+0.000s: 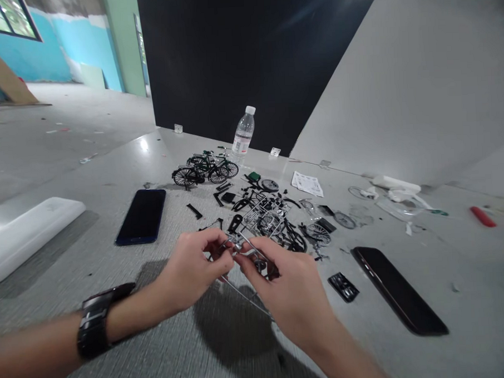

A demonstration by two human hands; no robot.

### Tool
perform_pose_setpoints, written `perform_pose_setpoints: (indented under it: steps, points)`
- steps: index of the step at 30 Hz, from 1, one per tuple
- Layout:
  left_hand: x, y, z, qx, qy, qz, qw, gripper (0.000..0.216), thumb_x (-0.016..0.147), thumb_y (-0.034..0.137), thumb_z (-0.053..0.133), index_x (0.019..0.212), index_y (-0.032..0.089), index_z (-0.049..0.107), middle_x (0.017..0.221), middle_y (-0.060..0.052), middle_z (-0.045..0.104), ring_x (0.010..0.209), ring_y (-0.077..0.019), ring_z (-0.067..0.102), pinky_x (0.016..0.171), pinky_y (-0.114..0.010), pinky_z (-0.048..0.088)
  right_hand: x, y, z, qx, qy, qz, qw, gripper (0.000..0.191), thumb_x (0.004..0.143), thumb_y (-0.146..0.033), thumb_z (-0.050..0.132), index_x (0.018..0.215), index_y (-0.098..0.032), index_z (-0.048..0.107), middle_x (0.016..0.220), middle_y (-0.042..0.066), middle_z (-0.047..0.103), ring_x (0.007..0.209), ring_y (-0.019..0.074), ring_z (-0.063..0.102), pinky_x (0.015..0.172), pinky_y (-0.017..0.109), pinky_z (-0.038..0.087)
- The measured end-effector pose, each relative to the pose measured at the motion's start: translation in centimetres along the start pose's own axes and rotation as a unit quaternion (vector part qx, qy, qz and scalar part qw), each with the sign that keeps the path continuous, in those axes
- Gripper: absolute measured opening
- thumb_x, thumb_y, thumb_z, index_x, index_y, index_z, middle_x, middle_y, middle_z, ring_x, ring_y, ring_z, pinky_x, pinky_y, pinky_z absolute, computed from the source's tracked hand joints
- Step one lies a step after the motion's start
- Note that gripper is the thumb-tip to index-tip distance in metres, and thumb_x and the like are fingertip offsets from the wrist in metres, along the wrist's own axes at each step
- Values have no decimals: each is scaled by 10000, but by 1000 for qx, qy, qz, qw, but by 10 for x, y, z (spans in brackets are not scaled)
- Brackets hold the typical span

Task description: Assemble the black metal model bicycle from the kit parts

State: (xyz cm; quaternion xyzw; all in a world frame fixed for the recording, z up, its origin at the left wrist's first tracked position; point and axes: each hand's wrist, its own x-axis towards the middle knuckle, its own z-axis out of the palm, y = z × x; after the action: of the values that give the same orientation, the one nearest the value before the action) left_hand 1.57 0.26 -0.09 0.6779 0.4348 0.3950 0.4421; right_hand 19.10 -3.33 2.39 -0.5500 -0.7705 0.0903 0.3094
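Both hands meet over the grey table, pinching a small silver metal model part (241, 246) with thin wire rods sticking out below. My left hand (195, 269) wears a black watch on the wrist and grips the part from the left. From the right, my right hand (287, 290) holds the same piece with closed fingers. Just beyond the hands lies a heap of black and silver model bicycle parts (274, 216), wheels among them. A finished green and black model bicycle (205, 169) stands further back.
A dark phone (142, 215) lies to the left and another phone (400, 288) to the right. A water bottle (243, 132) stands at the back. A white case (26, 232) is far left, a paper sheet (307, 184), plastic wrapping (392, 197) and a red tool (482, 217) right.
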Motion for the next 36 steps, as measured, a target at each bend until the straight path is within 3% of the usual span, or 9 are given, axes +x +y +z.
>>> perform_pose_setpoints:
  steps: [6,14,23,30,32,34,36]
  points:
    - [3,-3,-1,-69,-23,-18,997,105,758,141,569,805,166,660,610,23,649,539,-141,646,539,-240,546,-1,-4,-1,0,0,-14,1000,125,957,-311,601,966,-243,705,752,-18,758,482,123,564,493,257,362]
    - [8,-6,-2,-142,-43,-37,988,220,890,298,644,1027,138,710,833,-61,747,729,-179,709,707,-314,625,9,8,-10,-2,-23,57,998,138,919,-371,655,1000,-269,700,758,-27,757,573,156,608,555,262,409]
    - [6,-6,0,-195,-35,-70,978,199,917,333,653,1003,157,694,888,-63,754,823,-193,737,755,-314,620,14,11,-18,16,-27,69,997,195,928,-422,638,1009,-251,687,627,-42,690,513,141,578,522,258,380]
    - [9,-6,-1,-186,-31,-54,981,186,898,346,684,923,164,713,824,-47,725,770,-188,710,730,-325,633,14,13,-23,60,-57,82,993,261,913,-474,648,1018,-238,688,599,-33,671,485,134,573,456,242,378]
    - [9,-5,-1,-202,-27,-64,977,183,881,341,702,908,161,725,790,-42,709,743,-184,696,710,-327,638,17,19,-31,153,-110,110,976,362,956,-545,554,1071,-227,684,630,-11,687,476,140,611,429,238,409]
    - [9,-6,-1,-226,-27,-77,971,186,872,341,713,906,160,738,752,-34,689,724,-180,680,695,-332,644,21,27,-39,280,-159,156,934,480,1004,-592,409,1116,-210,677,698,23,716,479,151,656,406,241,451]
    - [8,-6,-1,-245,-34,-90,965,198,870,347,719,919,157,748,718,-28,674,698,-176,668,679,-338,646,24,35,-41,347,-177,189,901,489,1006,-589,413,1099,-195,687,703,29,712,449,142,651,375,228,453]
